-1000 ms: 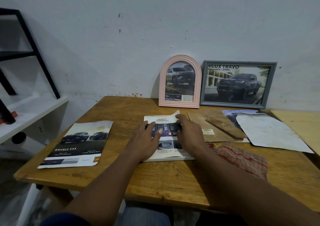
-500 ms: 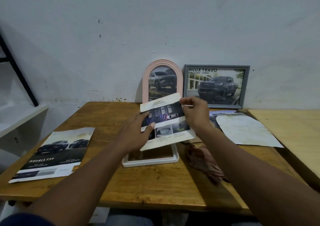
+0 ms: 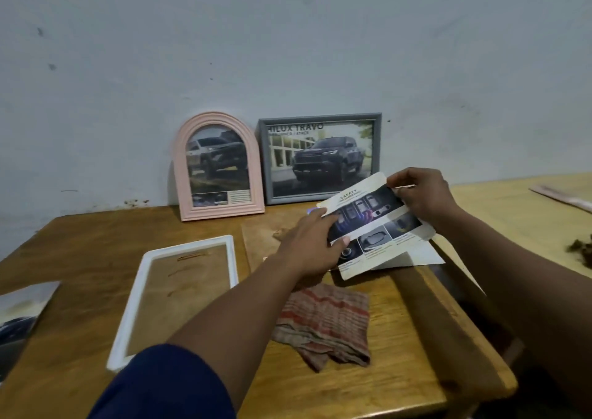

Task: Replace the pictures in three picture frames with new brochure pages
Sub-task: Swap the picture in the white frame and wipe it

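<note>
Pale, scuffed wall (image 3: 288, 50) rises behind a wooden table (image 3: 80, 258). Against it lean a pink arched frame (image 3: 221, 212) and, just beside it on the right, a grey frame (image 3: 263, 162), each showing a truck picture. A white frame (image 3: 189, 245) lies flat near the table's left side, with wood grain showing through its opening.

Both hands hold a brochure page (image 3: 374, 223), headed SAFETY, tilted and lifted off the table toward its far right. The left hand (image 3: 307, 248) pinches the page's left edge, thumb on the printed face and fingers behind. The right hand (image 3: 423, 195) pinches the top right corner with curled fingers.

Under the page lie a white sheet (image 3: 416, 256) and a brown backing board (image 3: 259, 242). A striped cloth (image 3: 323, 322) sits crumpled nearer the front edge. Another brochure (image 3: 19, 316) lies at the far left. A lighter second table (image 3: 512, 213) stands to the right.
</note>
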`<state>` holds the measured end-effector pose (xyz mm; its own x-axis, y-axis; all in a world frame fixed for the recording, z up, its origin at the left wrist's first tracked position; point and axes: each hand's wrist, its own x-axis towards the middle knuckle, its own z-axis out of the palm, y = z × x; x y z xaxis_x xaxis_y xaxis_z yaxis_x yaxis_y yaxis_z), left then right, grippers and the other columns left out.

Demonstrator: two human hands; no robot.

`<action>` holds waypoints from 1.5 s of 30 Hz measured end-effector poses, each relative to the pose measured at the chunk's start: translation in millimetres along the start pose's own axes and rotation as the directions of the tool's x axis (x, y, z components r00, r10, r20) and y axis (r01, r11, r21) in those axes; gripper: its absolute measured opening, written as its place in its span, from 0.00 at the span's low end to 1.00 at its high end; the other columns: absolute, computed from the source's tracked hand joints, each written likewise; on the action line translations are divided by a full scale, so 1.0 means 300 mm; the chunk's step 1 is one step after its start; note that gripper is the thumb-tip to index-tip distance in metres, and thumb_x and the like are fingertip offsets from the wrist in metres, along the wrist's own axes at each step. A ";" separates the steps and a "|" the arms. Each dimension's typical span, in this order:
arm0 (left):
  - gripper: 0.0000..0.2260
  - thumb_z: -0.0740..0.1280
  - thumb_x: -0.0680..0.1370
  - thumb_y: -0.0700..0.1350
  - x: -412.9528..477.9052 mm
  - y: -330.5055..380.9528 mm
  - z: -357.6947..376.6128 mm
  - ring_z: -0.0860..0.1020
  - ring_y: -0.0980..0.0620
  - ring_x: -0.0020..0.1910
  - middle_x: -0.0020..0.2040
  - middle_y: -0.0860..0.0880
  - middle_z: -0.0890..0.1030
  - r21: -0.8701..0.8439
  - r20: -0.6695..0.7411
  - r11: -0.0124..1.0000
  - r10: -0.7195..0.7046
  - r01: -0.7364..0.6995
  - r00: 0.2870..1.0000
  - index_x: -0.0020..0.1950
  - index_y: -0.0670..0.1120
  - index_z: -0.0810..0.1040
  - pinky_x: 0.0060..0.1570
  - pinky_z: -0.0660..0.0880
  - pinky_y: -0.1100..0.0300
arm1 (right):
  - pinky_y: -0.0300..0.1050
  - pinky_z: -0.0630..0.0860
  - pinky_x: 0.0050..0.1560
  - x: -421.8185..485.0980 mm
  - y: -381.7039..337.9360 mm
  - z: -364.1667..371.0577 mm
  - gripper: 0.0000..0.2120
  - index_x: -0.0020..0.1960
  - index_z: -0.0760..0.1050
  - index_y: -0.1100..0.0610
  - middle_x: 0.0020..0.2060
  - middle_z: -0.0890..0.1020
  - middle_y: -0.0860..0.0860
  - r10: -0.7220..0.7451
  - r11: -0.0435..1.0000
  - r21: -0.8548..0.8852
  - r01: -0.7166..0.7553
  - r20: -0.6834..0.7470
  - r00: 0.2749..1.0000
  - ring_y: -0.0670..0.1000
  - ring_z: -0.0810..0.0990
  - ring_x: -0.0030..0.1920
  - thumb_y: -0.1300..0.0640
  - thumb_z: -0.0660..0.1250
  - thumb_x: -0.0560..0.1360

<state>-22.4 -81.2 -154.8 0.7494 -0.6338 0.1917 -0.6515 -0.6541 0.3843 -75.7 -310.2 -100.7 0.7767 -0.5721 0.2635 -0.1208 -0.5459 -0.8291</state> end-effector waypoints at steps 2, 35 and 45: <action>0.25 0.62 0.80 0.60 0.040 0.022 0.037 0.67 0.44 0.73 0.74 0.48 0.70 0.028 0.049 0.998 0.048 -0.049 0.998 0.74 0.52 0.71 0.69 0.69 0.46 | 0.45 0.81 0.42 0.038 0.047 -0.003 0.10 0.50 0.83 0.52 0.49 0.84 0.51 -0.010 0.997 -0.081 0.012 0.029 1.000 0.53 0.83 0.48 0.65 0.67 0.78; 0.25 0.66 0.81 0.57 -0.522 -0.513 -0.316 0.67 0.48 0.74 0.77 0.51 0.68 -0.054 -0.157 0.885 -0.464 0.462 0.872 0.77 0.55 0.68 0.71 0.67 0.48 | 0.49 0.74 0.61 -0.416 -0.408 0.677 0.20 0.68 0.72 0.50 0.65 0.78 0.51 -0.283 0.795 -0.251 0.552 0.651 0.704 0.53 0.77 0.62 0.49 0.67 0.77; 0.27 0.61 0.82 0.60 -0.707 -0.669 -0.316 0.68 0.47 0.74 0.76 0.49 0.70 -0.087 -0.146 0.846 -0.533 0.526 0.833 0.78 0.51 0.67 0.71 0.67 0.48 | 0.54 0.74 0.63 -0.523 -0.403 0.828 0.19 0.67 0.74 0.51 0.62 0.77 0.52 -0.282 0.766 -0.294 0.571 0.645 0.710 0.53 0.72 0.63 0.49 0.65 0.78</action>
<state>-39.4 223.8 -186.9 0.9891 -0.1191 0.0868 -0.1467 -0.8508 0.5046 -29.5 -2.3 -164.2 0.9845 0.1423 0.1028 0.1692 -0.9251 -0.3400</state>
